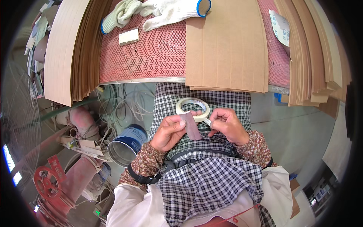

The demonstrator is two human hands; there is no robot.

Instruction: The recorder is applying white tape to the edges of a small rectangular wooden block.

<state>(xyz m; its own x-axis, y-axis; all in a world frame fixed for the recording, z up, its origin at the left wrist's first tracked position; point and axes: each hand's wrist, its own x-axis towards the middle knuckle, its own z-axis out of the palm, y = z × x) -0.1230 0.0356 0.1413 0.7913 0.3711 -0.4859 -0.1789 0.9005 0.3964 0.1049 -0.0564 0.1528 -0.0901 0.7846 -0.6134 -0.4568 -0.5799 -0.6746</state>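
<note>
Over my lap, my left hand point(168, 132) is closed around a flat, brownish-purple strip point(192, 128), thumb on top, possibly sandpaper. Just behind the strip is a roll of pale masking tape point(207, 109), its lower edge at my left fingertips. My right hand point(228, 125) pinches the loose end of the tape point(207, 121) at the roll's right side. The strip partly covers the roll and my left fingers. Below both hands lies a black-and-white checked apron point(211, 170).
Ahead is a worktable with a red perforated mat point(147, 60). On it are brown boards point(227, 49), white gloves point(172, 13), a pale block point(129, 36) and a printed sheet point(279, 28). Board stacks point(62, 49) flank it. A blue bucket point(132, 136) and red machinery point(47, 179) stand left.
</note>
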